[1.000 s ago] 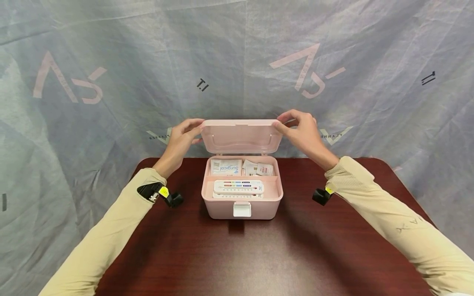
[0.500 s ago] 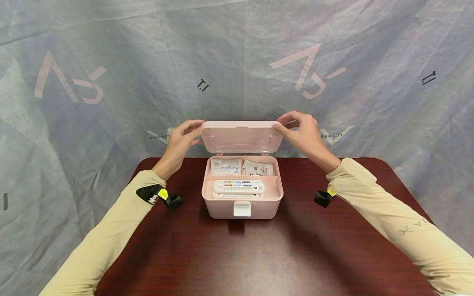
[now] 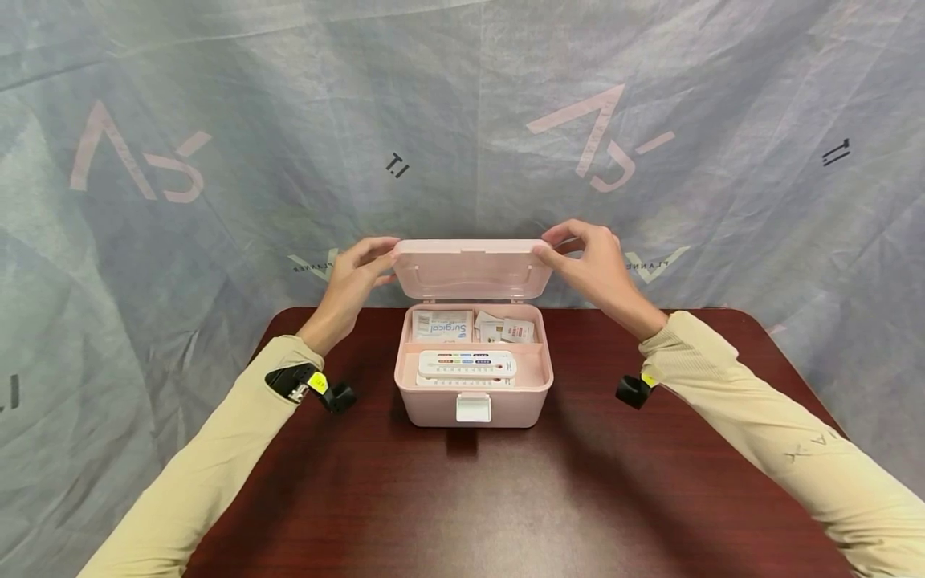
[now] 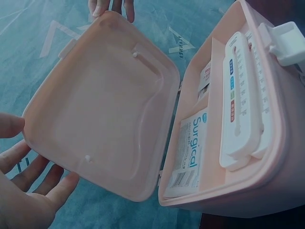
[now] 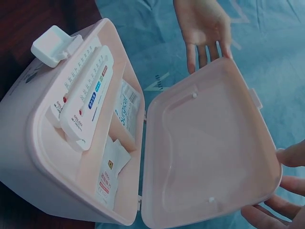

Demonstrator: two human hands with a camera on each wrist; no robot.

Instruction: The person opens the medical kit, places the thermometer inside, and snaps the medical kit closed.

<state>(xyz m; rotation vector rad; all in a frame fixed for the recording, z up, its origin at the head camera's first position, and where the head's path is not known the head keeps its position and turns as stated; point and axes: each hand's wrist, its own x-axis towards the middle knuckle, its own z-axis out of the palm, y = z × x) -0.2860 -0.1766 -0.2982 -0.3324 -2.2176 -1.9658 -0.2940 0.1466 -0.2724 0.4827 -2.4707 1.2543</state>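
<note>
A pink storage box (image 3: pixel 433 408) stands on the table with its lid (image 3: pixel 473 269) raised on its hinges. At the lid's left corner my left hand (image 3: pixel 348 281) holds the edge between thumb and fingers. My right hand (image 3: pixel 596 265) pinches the opposite corner, as the right wrist view also shows. Two white thermometers (image 3: pixel 466 365) with coloured bands lie stacked in the box's front compartment. A packet marked Surgical (image 3: pixel 441 326) fills the rear left compartment, and small white sachets (image 3: pixel 516 330) lie in the rear right one. The white latch (image 3: pixel 473 408) hangs at the front.
The dark reddish-brown table (image 3: pixel 462 498) extends in front of the box and to both sides. Close behind its back edge hangs a grey printed cloth (image 3: pixel 462 120). Black wrist cameras (image 3: pixel 340 396) stick out below both wrists.
The lid's upper edge has come slightly down and towards me, both hands moving with it. The box and its contents stay in place.
</note>
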